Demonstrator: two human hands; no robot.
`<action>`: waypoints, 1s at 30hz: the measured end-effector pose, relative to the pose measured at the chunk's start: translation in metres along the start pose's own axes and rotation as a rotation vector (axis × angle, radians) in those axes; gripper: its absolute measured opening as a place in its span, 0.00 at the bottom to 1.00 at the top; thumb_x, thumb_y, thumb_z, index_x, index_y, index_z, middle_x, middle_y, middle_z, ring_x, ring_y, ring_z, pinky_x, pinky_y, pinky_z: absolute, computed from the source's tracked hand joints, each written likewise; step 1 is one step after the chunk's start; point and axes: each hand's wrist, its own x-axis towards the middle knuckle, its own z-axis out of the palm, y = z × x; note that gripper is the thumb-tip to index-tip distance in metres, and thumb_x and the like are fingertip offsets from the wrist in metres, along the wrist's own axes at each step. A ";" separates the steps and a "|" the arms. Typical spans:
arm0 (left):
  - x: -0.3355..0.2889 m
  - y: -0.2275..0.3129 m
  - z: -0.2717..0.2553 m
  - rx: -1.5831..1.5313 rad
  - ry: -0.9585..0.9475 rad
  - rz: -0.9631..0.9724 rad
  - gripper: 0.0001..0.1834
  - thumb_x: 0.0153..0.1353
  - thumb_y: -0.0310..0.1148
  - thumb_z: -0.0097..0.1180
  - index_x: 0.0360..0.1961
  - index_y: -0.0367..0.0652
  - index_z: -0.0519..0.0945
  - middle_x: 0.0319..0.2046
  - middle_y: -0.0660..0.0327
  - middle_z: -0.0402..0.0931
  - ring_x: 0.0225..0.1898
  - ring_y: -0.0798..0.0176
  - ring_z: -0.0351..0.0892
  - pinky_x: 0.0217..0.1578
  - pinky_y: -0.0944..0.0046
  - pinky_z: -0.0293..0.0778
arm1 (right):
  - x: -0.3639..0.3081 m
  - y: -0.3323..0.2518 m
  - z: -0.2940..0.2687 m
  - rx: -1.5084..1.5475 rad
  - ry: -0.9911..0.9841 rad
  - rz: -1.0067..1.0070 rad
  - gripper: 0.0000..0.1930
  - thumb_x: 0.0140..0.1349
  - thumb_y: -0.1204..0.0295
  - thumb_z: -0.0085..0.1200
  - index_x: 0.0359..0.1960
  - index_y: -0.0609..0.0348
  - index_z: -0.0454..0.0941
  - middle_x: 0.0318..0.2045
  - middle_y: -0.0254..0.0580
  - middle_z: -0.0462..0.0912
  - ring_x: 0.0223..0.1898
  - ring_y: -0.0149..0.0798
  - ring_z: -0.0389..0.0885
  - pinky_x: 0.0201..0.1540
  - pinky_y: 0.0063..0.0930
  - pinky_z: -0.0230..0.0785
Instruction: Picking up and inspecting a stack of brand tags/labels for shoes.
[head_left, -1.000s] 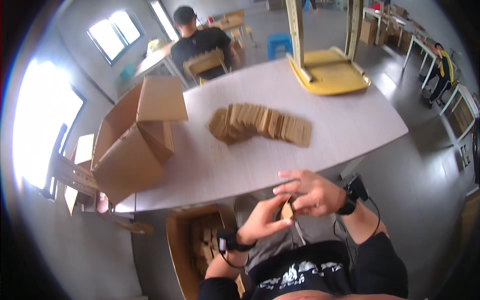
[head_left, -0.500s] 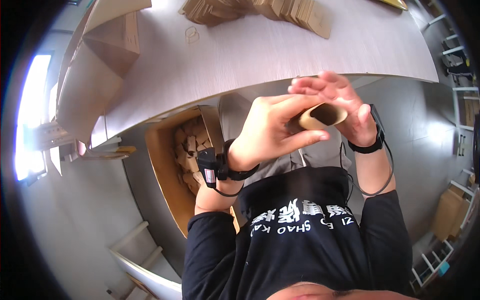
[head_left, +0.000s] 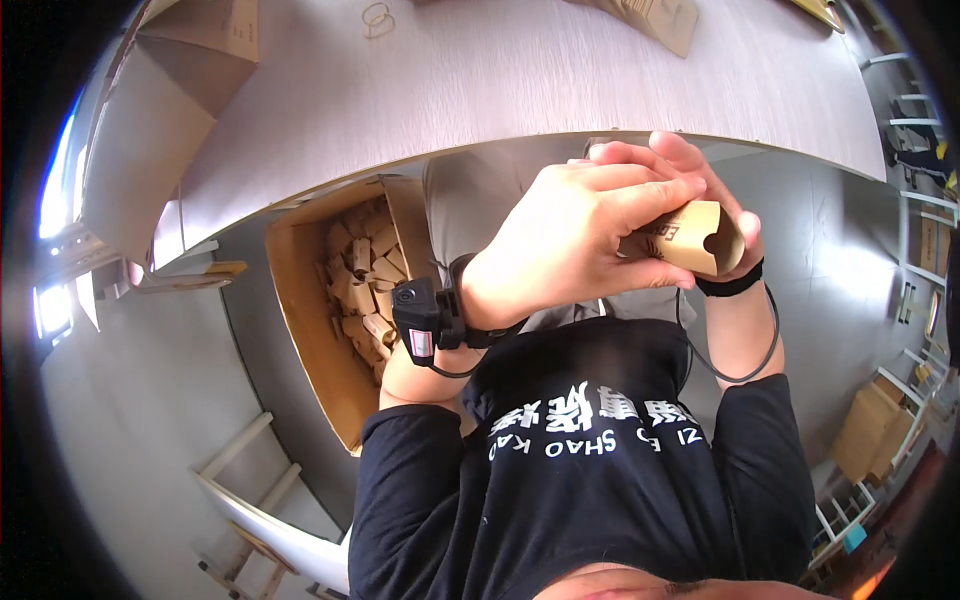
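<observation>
My left hand [head_left: 570,235] grips a small brown cardboard box [head_left: 706,240] between its thumb and fingers. The box is popped out into a tube, with dark print on its side and a round notch at its near edge. Behind the box is my right hand [head_left: 722,185], palm facing it, with fingers stretched upward and apart from it. Its palm is close to the box; whether they touch I cannot tell. Both wrists wear black straps, and the left one carries a small black device [head_left: 417,318].
A carton [head_left: 290,330] of several small folded cardboard boxes [head_left: 360,275] stands on the floor at my left. On the table [head_left: 480,90] lie rubber bands [head_left: 378,20] and a stack of flat cardboard pieces [head_left: 655,18]. A large open carton [head_left: 150,130] is at the left end.
The box has turned so its printed side shows, and it has moved right with my left hand. My right hand is now closer behind it. The view has shifted a little.
</observation>
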 end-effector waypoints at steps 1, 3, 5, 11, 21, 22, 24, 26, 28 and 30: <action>-0.001 0.000 0.000 -0.004 -0.001 -0.001 0.39 0.40 0.46 0.81 0.56 0.44 0.84 0.43 0.55 0.86 0.44 0.51 0.87 0.45 0.57 0.83 | 0.002 0.000 0.002 0.046 -0.023 -0.035 0.42 0.65 0.50 0.61 0.75 0.55 0.58 0.70 0.70 0.64 0.72 0.59 0.66 0.68 0.48 0.69; -0.001 0.000 -0.001 0.031 -0.053 0.012 0.38 0.41 0.45 0.81 0.56 0.46 0.84 0.43 0.56 0.86 0.43 0.51 0.87 0.44 0.57 0.83 | 0.002 -0.001 0.001 -0.081 0.017 -0.030 0.37 0.62 0.61 0.61 0.71 0.57 0.62 0.68 0.68 0.67 0.69 0.56 0.70 0.68 0.47 0.70; -0.007 -0.007 -0.003 0.024 -0.076 0.012 0.37 0.42 0.44 0.81 0.56 0.45 0.84 0.43 0.56 0.86 0.43 0.51 0.88 0.45 0.57 0.83 | 0.007 0.002 -0.002 -0.307 0.044 -0.069 0.29 0.55 0.81 0.54 0.61 0.59 0.69 0.63 0.63 0.73 0.63 0.49 0.77 0.66 0.45 0.72; -0.018 -0.014 -0.002 -0.271 -0.074 -0.139 0.41 0.43 0.44 0.84 0.57 0.37 0.82 0.43 0.57 0.86 0.44 0.62 0.88 0.48 0.64 0.81 | 0.016 0.003 0.003 -0.121 0.002 -0.045 0.41 0.59 0.51 0.67 0.69 0.55 0.65 0.67 0.65 0.70 0.65 0.54 0.76 0.66 0.43 0.72; -0.027 -0.022 0.013 -0.039 0.134 -0.086 0.41 0.41 0.36 0.84 0.57 0.35 0.80 0.44 0.52 0.84 0.45 0.58 0.86 0.47 0.63 0.80 | 0.025 -0.002 0.014 -0.380 0.120 0.046 0.32 0.55 0.82 0.45 0.66 0.59 0.65 0.62 0.54 0.77 0.56 0.35 0.81 0.54 0.27 0.75; -0.028 -0.023 0.013 -0.041 0.129 -0.085 0.41 0.41 0.36 0.84 0.57 0.35 0.80 0.44 0.52 0.84 0.45 0.58 0.86 0.47 0.63 0.80 | 0.025 -0.005 0.015 -0.379 0.125 0.043 0.32 0.55 0.82 0.45 0.66 0.59 0.65 0.62 0.54 0.77 0.56 0.35 0.81 0.54 0.27 0.75; -0.029 -0.024 0.012 -0.057 0.149 -0.075 0.40 0.42 0.36 0.83 0.57 0.33 0.80 0.43 0.54 0.85 0.45 0.60 0.86 0.47 0.63 0.80 | 0.023 -0.011 0.019 -0.353 0.153 0.189 0.31 0.58 0.80 0.45 0.68 0.59 0.64 0.64 0.54 0.75 0.59 0.36 0.78 0.56 0.26 0.72; -0.030 -0.025 0.008 -0.160 0.095 -0.102 0.42 0.43 0.36 0.83 0.60 0.33 0.78 0.45 0.54 0.84 0.46 0.60 0.85 0.49 0.63 0.79 | 0.022 -0.002 0.018 -0.308 0.145 0.078 0.29 0.65 0.73 0.51 0.69 0.57 0.62 0.64 0.53 0.74 0.63 0.40 0.75 0.62 0.33 0.69; -0.028 -0.024 0.006 -0.629 0.030 -0.264 0.42 0.47 0.34 0.81 0.63 0.39 0.76 0.50 0.54 0.83 0.48 0.61 0.85 0.45 0.60 0.83 | 0.022 -0.001 0.010 -0.664 0.096 -0.300 0.29 0.69 0.63 0.58 0.68 0.55 0.63 0.64 0.53 0.74 0.64 0.44 0.74 0.66 0.42 0.66; -0.035 -0.026 0.012 -0.719 0.061 -0.253 0.43 0.47 0.35 0.82 0.65 0.38 0.74 0.52 0.55 0.82 0.49 0.61 0.84 0.46 0.61 0.82 | 0.019 -0.021 0.003 -0.910 0.060 -0.349 0.27 0.66 0.51 0.63 0.60 0.46 0.71 0.66 0.62 0.70 0.69 0.58 0.69 0.64 0.56 0.67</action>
